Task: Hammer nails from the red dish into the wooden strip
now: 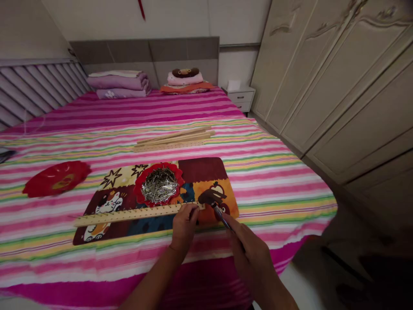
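A long pale wooden strip (129,214) lies across a patterned mat (206,168), with a row of nails standing up along it. My left hand (183,226) rests at the strip's right end, its thumb and fingers pinched together. Whatever sits between those fingertips is too small to make out. My right hand (248,249) is closed round the handle of a hammer (222,216). The hammer's dark, blurred head is just right of my left fingertips, over the end of the strip. Behind the strip stands a red scalloped dish (138,189) full of loose nails (159,185).
Several more wooden strips (174,140) lie on the striped bedsheet (274,172) beyond the mat. To the left is a red plate-like lid (58,178). Folded bedding (119,84) is stacked by the headboard (129,51). A wardrobe (338,86) stands at the right.
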`<state>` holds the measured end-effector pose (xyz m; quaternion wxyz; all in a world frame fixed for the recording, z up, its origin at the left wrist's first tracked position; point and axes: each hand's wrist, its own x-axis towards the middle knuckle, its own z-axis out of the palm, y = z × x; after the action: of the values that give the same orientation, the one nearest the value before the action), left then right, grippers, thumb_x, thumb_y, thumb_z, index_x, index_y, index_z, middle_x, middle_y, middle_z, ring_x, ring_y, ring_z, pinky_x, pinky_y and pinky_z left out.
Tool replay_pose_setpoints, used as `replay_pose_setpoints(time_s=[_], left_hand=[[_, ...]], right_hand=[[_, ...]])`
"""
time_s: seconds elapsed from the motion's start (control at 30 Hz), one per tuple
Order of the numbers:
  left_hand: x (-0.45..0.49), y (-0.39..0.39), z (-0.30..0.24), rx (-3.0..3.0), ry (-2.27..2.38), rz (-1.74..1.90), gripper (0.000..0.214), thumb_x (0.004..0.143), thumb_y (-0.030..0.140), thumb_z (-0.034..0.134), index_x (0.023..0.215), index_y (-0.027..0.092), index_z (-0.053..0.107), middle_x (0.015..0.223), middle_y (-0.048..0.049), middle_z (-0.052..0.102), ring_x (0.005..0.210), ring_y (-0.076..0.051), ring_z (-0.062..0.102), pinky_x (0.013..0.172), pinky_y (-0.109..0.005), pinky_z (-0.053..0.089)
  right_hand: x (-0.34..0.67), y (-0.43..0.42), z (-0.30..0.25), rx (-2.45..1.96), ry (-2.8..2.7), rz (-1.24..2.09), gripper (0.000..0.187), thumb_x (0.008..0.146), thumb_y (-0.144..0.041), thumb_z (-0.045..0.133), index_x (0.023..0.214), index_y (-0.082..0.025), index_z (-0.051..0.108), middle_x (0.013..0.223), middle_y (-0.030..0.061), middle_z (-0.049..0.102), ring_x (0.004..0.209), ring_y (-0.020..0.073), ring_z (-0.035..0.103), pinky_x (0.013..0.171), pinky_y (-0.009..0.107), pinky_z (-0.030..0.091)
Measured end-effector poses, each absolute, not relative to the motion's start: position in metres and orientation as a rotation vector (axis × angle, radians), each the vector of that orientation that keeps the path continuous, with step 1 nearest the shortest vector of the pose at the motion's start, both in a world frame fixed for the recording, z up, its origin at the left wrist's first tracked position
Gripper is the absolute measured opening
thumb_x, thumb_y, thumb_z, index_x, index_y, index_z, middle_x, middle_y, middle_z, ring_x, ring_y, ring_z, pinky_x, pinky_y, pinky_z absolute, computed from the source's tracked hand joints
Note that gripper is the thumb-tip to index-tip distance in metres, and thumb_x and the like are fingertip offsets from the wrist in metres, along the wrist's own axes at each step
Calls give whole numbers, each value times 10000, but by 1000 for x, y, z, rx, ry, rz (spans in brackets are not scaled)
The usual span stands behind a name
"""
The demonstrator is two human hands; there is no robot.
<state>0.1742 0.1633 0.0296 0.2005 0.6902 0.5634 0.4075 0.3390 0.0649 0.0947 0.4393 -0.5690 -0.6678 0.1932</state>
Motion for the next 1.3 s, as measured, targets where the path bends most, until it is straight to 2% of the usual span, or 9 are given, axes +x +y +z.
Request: replay_pose_setpoints(time_s=[0.27,0.37,0.47,0.57,0.7,0.9,1.1,1.3], left_hand=[[173,164,30,1938,1598,1106,121,772,220,497,726,202,608,700,-5,593,677,-139,560,647,-245,442],[173,164,31,1935,1608,1096,133,772,210,487,697,201,596,673,-2,573,649,-137,541,622,-241,431],[174,163,30,1901,1584,1122,120,782,248,505,736,201,605,724,-13,602,698,-144,565,664,-249,446],[174,163,28,1870,1568,1128,133,792,279,508,765,203,613,773,-23,624,747,-152,584,700,-258,455],[174,163,28,1851,1568,1121,137,791,285,507,781,202,617,787,-25,626,751,-152,583,703,-260,454],[173,163,32,1898,1587,1102,124,777,229,492,700,199,584,684,-2,569,658,-135,538,624,-239,426],[173,164,29,1884,1566,1120,116,786,262,512,747,204,604,741,-15,608,710,-142,568,669,-253,454],[165,160,37,1931,1540,1104,131,788,268,515,830,203,620,779,-22,647,723,-142,605,679,-254,476]], right_hand=[[332,75,98,-1494,-1847,515,388,921,-179,361,1285,-223,489,913,90,655,796,213,652,655,338,554],[333,71,97,-1444,-1812,523,402,919,-166,360,1299,-234,471,995,85,656,872,203,647,717,327,553],[338,66,96,-1414,-1717,484,402,913,-153,375,1293,-245,471,1105,66,641,981,185,625,784,291,537],[340,63,97,-1441,-1629,464,372,909,-168,408,1263,-242,500,1108,55,648,1001,182,621,793,266,529],[337,68,100,-1411,-1655,465,377,919,-177,390,1279,-238,488,1037,68,661,933,185,639,739,265,534],[333,77,94,-1472,-1837,495,386,912,-179,370,1274,-214,502,931,93,664,812,210,656,672,325,551],[338,69,97,-1418,-1689,477,387,916,-188,380,1283,-232,497,1097,81,658,983,197,636,787,295,545],[348,56,91,-1514,-1491,494,346,885,-243,462,1215,-247,569,1093,51,680,997,190,644,805,253,547]])
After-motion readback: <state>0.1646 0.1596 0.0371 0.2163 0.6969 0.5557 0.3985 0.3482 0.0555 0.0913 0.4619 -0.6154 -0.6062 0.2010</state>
